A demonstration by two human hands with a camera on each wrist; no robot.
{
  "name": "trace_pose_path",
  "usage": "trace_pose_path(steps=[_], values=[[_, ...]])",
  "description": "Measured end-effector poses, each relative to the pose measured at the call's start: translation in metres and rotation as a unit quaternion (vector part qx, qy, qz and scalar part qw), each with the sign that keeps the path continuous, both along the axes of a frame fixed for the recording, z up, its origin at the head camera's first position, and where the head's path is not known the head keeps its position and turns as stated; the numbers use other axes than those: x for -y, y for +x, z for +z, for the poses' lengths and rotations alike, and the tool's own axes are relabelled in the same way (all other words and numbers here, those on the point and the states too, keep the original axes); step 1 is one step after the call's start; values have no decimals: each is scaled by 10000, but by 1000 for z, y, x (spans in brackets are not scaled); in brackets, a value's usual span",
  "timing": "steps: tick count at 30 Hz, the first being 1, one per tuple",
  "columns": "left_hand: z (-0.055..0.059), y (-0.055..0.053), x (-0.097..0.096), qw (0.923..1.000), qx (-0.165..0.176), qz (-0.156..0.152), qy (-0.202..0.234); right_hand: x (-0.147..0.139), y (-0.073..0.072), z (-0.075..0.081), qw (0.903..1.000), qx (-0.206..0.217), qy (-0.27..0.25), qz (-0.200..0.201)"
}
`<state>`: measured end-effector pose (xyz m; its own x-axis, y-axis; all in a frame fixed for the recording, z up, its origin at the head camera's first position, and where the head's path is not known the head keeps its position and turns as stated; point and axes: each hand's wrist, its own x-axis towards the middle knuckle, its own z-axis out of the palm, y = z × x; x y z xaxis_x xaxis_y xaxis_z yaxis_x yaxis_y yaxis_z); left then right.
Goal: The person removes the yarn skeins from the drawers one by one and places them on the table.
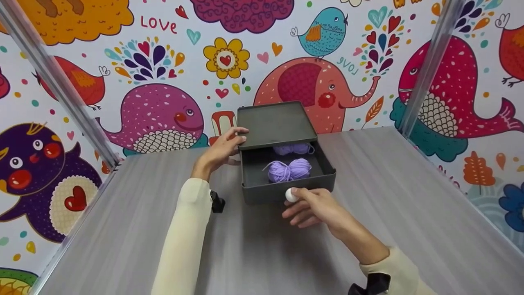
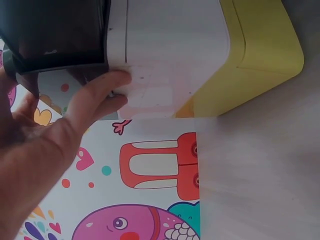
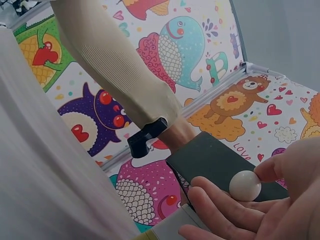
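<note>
A dark grey drawer extends toward me from under a flat grey top. Inside lies a purple yarn skein, tied at its middle. Behind it a second purple skein is partly hidden by the top. At the left edge of that top, my left hand grips with curled fingers. The left wrist view shows its fingertips by a pale and yellow side. My right hand pinches a white round knob between thumb and fingers, at the middle of the drawer front.
All this stands on a grey wood-grain table. Printed panels with cartoon animals rise behind and at both sides, joined by metal posts. Each sleeve carries a black wrist mount.
</note>
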<state>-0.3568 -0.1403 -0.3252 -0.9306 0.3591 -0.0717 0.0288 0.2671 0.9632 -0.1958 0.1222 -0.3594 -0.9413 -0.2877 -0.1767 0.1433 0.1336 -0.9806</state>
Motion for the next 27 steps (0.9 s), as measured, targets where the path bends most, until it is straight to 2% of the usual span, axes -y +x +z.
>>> trace_pose_path(steps=[15, 20, 27], values=[[2, 1, 0, 10000, 7, -38, 51, -3, 18, 0, 9997, -13, 56, 238], [2, 0, 0, 9999, 32, -76, 74, -4, 24, -3, 9992, 12, 5, 406], [0, 0, 2, 9999, 45, -65, 75, -3, 30, -7, 9990, 39, 39, 444]])
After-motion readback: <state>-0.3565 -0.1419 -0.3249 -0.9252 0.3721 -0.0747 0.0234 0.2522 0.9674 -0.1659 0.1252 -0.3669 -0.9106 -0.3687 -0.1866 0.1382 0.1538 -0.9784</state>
